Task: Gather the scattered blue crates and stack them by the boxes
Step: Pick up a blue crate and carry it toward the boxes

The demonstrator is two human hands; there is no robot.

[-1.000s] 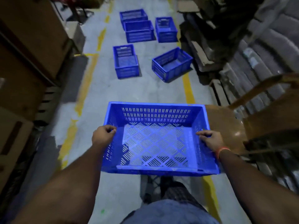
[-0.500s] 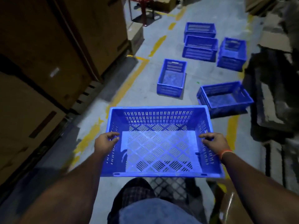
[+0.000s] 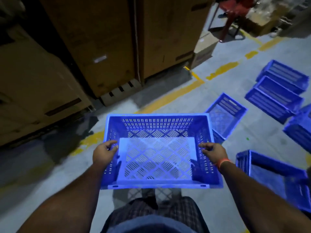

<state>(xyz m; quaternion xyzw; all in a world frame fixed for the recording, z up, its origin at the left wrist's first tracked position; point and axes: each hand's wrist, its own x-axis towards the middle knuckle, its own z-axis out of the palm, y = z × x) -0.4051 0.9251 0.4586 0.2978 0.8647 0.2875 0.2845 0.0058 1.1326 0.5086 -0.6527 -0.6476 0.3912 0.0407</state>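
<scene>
I've swung left over the last sec: the cardboard boxes [image 3: 104, 52] now fill the view ahead, and the loose crates [image 3: 276, 96] have slid off to my right on the floor [image 3: 168, 98]. The blue crate [image 3: 158, 148] is still carried level in front of me, empty, off the ground. Left hand [image 3: 103, 153] grip is wrapped over the left rim, right hand [image 3: 212, 153] over the right rim, both closed tight on it. I reckon drop-off spot by the boxes is near; approx 5 crates left to fetch.
</scene>
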